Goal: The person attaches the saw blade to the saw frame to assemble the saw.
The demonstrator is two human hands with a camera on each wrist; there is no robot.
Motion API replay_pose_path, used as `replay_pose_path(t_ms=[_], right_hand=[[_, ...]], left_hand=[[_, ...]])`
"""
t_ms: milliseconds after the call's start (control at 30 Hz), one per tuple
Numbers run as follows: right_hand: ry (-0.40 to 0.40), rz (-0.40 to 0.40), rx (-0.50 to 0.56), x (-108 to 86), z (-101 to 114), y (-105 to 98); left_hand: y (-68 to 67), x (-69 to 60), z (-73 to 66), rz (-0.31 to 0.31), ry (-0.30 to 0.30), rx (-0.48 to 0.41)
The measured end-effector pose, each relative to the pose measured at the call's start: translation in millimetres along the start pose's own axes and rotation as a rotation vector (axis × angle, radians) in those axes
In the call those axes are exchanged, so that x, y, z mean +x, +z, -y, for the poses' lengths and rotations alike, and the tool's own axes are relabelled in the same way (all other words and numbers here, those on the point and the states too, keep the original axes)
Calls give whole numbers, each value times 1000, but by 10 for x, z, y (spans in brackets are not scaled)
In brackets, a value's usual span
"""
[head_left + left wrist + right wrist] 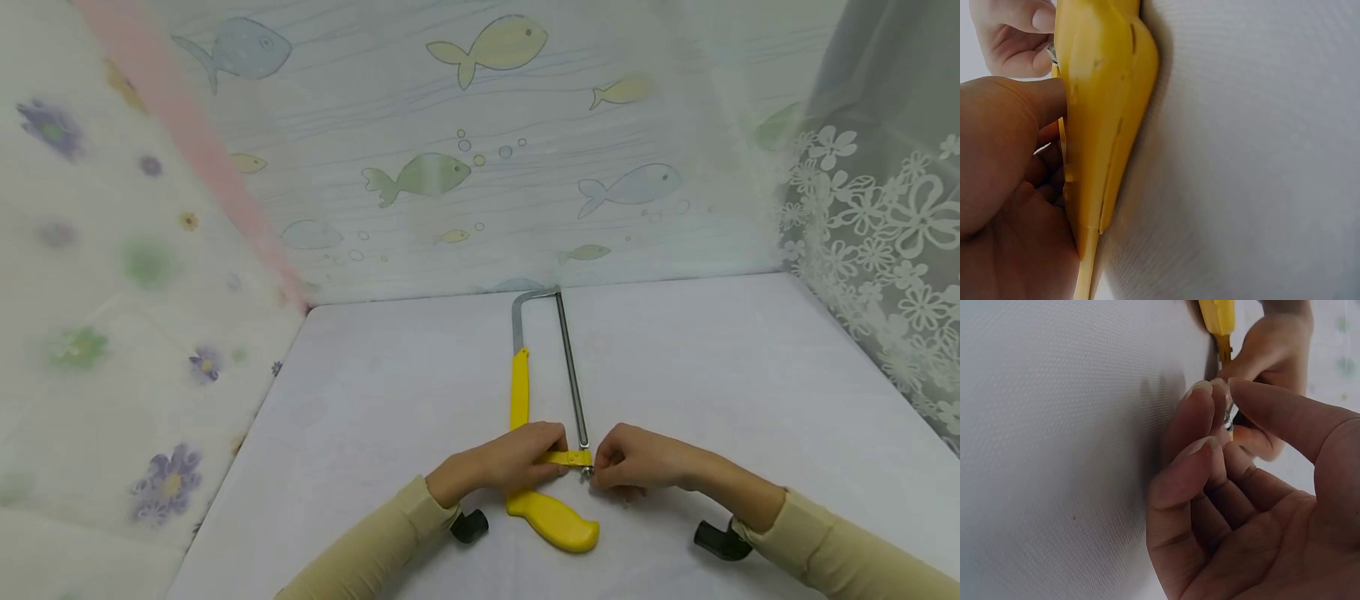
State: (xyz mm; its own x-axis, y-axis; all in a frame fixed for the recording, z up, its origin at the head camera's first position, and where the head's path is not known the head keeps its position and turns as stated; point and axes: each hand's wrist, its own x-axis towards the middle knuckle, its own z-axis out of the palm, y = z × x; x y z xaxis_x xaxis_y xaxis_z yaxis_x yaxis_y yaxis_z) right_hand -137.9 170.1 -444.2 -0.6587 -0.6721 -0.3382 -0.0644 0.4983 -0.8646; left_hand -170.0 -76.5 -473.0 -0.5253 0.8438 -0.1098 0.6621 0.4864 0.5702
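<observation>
A hacksaw [562, 525] with a yellow handle and a grey metal bow lies on the white-covered table, its handle toward me. The dark blade [572, 367] runs along its right side. My left hand [517, 460] reaches over the frame and grips the yellow crosspiece [579, 457] between thumb and fingers. At the near end of the blade is a small silver wing nut [587, 472]. My right hand [645, 458] pinches it with thumb and fingertips. Fingers largely hide the nut in the right wrist view. The yellow handle [1104, 94] blocks part of the left wrist view.
The white cloth [397, 375] covers the tabletop. A fish-print curtain [420, 225] hangs at the back, a flowered one [112, 275] at the left, and lace [885, 233] at the right. Black camera mounts [471, 527] sit under both wrists.
</observation>
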Motion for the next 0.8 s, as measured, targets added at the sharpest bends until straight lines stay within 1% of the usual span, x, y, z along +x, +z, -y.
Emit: replay_pose_path(t_ms=[367,800], right_hand=[[29,-11,3,33,19,43],[47,-34,3,29,52,54]], left_hand=[[2,-1,5,8,-8,-22],[3,-1,-2,-2,-1,-13]])
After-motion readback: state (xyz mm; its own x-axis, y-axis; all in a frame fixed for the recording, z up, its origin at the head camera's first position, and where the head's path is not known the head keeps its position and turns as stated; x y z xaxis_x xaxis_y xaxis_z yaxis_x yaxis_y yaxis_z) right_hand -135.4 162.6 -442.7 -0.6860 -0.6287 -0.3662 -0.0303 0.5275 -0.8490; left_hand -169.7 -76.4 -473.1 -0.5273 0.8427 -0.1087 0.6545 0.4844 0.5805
